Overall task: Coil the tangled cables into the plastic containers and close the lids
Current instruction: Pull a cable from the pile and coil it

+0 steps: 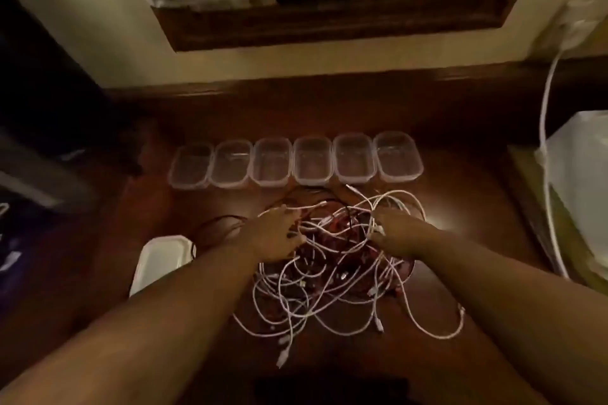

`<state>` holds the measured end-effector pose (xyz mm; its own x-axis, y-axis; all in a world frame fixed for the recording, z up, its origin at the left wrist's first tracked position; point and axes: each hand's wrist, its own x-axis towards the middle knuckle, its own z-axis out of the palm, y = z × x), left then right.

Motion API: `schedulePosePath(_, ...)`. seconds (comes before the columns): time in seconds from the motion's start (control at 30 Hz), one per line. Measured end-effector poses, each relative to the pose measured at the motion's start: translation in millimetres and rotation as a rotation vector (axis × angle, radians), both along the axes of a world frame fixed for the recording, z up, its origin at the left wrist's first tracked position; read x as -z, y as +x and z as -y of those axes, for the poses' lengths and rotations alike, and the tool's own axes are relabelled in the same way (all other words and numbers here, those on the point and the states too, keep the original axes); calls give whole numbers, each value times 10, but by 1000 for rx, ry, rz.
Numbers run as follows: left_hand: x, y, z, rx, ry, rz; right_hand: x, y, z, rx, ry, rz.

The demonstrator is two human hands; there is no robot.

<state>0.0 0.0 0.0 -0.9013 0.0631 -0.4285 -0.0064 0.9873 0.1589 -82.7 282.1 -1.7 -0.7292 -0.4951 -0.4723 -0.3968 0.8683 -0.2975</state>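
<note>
A dark, glossy brown wooden desk [460,207] is seen from above. At its centre lies a tangled heap of thin white, red and black cables [332,260], the white strands looping outward toward six o'clock and four o'clock. At twelve o'clock from the heap, a row of six clear, rounded-rectangular plastic containers [292,161] is lined up side by side, all open and apparently empty. At nine o'clock from the heap, a stack of pale, translucent plastic lids [158,263] is set.

The left hand [279,233] is laid on the heap at ten o'clock, fingers spread flat across the strands, its grip apart. The right hand [394,233] is placed at two o'clock, its grip closed on a white strand.

The step in hand is judged to be freeing a single cable. It is best done by tracing one white strand to its plug end, pinning the rest of the heap with the flat hand, and drawing the strand out slowly so that knots are not tightened. The cables appear smooth, limp and springy; the containers appear rigid and slick.
</note>
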Motion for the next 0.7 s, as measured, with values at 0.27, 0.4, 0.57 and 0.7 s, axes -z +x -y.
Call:
schedulePosePath(0.27,1082,461,-81,-133,-14,-164,950,554,113,111,25,-203)
schedulePosePath(0.4,1254,473,-98,-180,34,-293,1132,514,172,148,-18,-295)
schedulePosePath(0.57,1271,480,-105,-199,41,-350,1211,492,175,120,-11,-363)
schedulePosePath(0.7,1288,480,-120,-195,25,-364,1224,519,185,115,-4,-402)
